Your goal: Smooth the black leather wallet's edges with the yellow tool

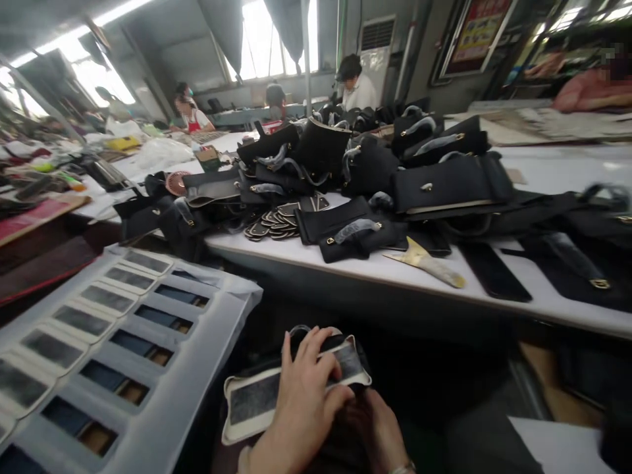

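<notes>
Low in front of me is a black bag piece with a pale-edged panel (257,401) that carries a long dark patch. My left hand (306,395) lies across this panel, its fingers reaching over the top edge and its thumb bent near the lower edge, gripping it. A clear-wrapped handle (299,329) shows just behind the fingertips. At the panel's right end, my right hand (384,428) touches the underside of the dark piece; its fingers are hidden there. Left of my hands, a row of similar pale-edged panels (81,322) rests on a covered board (197,355).
A long white table (276,253) runs ahead, heaped with black bags (444,184) with wrapped handles. Dark edged pieces (276,220), a yellowed pointed piece (429,263) and a black flat piece (494,270) lie on it. Several people sit beyond. A white sheet (557,444) is at lower right.
</notes>
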`<state>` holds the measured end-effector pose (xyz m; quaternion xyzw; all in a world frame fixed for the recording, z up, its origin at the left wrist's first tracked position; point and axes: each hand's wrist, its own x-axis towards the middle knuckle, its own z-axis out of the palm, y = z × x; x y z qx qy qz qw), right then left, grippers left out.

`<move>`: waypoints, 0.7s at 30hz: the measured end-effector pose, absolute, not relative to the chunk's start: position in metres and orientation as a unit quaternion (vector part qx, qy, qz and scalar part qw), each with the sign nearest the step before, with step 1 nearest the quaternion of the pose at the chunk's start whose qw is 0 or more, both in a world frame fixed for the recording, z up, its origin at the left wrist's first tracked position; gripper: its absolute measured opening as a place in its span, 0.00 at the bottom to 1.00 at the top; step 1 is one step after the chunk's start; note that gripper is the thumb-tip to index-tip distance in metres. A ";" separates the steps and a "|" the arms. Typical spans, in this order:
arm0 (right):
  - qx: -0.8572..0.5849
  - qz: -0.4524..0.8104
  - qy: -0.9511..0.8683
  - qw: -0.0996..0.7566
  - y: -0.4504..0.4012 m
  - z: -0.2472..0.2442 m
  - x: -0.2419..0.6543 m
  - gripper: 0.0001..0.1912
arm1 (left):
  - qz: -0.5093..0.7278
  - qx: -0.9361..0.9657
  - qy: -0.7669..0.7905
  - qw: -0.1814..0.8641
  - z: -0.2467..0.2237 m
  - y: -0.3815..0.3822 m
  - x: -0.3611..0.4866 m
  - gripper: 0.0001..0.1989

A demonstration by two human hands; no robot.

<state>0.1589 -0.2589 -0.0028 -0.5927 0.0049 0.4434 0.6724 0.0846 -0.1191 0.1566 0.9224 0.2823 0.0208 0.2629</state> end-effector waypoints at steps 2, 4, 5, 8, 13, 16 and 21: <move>-0.639 0.407 -0.010 0.653 -0.279 0.003 0.160 0.23 | 0.040 0.921 0.293 0.253 0.157 -0.122 0.076 0.08; -0.711 0.303 -0.111 0.625 -0.294 0.017 0.159 0.16 | 0.060 0.918 0.306 0.245 0.155 -0.124 0.069 0.06; -0.742 0.224 -0.198 0.601 -0.298 0.025 0.158 0.12 | 0.070 0.916 0.312 0.242 0.154 -0.125 0.065 0.05; -0.735 -0.023 -0.481 0.478 -0.298 0.049 0.156 0.16 | 0.095 0.913 0.321 0.233 0.152 -0.125 0.056 0.02; -0.692 -0.221 -0.603 0.328 -0.270 0.067 0.153 0.29 | 0.135 0.916 0.308 0.221 0.143 -0.125 0.034 0.04; -0.699 -0.226 -0.618 0.279 -0.262 0.063 0.148 0.32 | 0.170 0.910 0.316 0.210 0.135 -0.128 0.020 0.05; -0.711 -0.221 -0.600 0.293 -0.257 0.056 0.132 0.33 | 0.220 0.896 0.339 0.182 0.129 -0.131 0.006 0.05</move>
